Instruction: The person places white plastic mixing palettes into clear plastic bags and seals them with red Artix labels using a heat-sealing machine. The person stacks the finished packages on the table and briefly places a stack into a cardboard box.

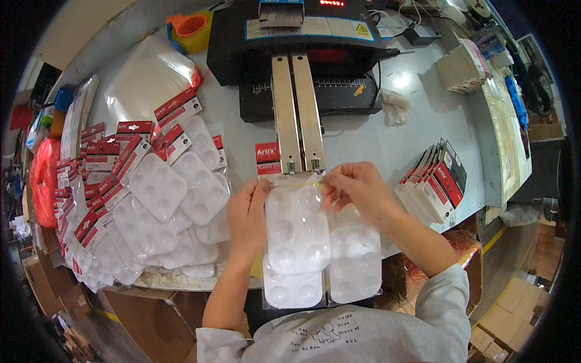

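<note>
A white plastic paint palette (296,233) with round wells, in a clear bag, lies before me under the two metal arms (298,115) of a black machine (296,39). My left hand (247,209) is closed on the bag's upper left edge. At its upper right corner my right hand (354,189) pinches the clear film, fingertips close to the ends of the metal arms. Beneath and beside it lie more white palettes (356,260), near my body. Just beyond my left hand a red and white header card (267,154) shows.
To the left spreads a heap of bagged palettes (158,184) with red header cards. Behind it lie clear plastic sheets (142,78) and a yellow and orange container (192,27). A row of red and black cards (433,181) stands on the right; a card stack (461,66) sits farther back.
</note>
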Available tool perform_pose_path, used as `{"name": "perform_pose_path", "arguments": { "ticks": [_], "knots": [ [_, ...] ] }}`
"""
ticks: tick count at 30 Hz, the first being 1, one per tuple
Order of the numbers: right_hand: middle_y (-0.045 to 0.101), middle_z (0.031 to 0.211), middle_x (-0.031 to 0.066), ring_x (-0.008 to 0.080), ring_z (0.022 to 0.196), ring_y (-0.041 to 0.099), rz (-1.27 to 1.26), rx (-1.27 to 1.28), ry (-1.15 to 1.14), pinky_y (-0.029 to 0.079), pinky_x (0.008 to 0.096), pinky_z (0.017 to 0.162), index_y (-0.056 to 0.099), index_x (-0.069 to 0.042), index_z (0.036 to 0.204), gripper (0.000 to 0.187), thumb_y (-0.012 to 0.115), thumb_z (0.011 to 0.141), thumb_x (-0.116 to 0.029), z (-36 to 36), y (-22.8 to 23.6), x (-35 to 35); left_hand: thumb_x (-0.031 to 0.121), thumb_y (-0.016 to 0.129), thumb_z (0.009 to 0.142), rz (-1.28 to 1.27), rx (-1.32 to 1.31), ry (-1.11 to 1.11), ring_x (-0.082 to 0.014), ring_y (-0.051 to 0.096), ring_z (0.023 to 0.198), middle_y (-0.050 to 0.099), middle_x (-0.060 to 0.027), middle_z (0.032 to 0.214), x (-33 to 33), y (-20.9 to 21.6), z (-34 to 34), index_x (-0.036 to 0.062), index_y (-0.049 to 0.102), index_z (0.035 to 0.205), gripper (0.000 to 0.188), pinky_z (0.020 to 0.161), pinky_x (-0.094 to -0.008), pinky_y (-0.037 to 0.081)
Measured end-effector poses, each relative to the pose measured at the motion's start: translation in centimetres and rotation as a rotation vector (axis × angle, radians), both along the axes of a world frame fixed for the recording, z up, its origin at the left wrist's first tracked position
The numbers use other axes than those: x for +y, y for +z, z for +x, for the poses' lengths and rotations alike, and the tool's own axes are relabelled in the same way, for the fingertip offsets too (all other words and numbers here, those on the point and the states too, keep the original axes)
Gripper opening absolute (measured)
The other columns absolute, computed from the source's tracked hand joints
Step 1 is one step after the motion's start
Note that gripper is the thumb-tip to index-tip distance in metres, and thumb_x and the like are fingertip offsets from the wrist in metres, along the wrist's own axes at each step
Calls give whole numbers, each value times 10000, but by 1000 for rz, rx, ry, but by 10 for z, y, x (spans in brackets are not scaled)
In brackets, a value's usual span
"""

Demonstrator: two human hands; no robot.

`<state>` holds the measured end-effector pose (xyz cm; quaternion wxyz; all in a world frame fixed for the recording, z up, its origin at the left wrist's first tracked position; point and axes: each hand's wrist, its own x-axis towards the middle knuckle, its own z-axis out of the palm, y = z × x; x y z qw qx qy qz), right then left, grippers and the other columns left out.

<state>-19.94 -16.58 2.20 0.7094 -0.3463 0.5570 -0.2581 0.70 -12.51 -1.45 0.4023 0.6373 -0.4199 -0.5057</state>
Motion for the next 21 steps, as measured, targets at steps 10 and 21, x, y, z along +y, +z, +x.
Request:
{"name": "perform_pose_path", "arguments": {
  "ticks": [10,21],
  "knots": [
    [625,728,83,165,596,641,-81,1,-16,495,251,522,595,34,861,179,560,889,-139,-3,-16,2,186,501,933,-77,121,125,-43,365,600,452,43,624,4,-20,-8,3,516,712,287,548,-217,322],
    [487,1305,203,285,1149,530,-824,1199,90,415,325,950,403,18,1320,902,839,560,-195,-132,60,19,200,578,870,-114,-941,280,-288,530,822,535,-137,931,16,72,112,-16,567,993,249,763,-337,420]
  ]
}}
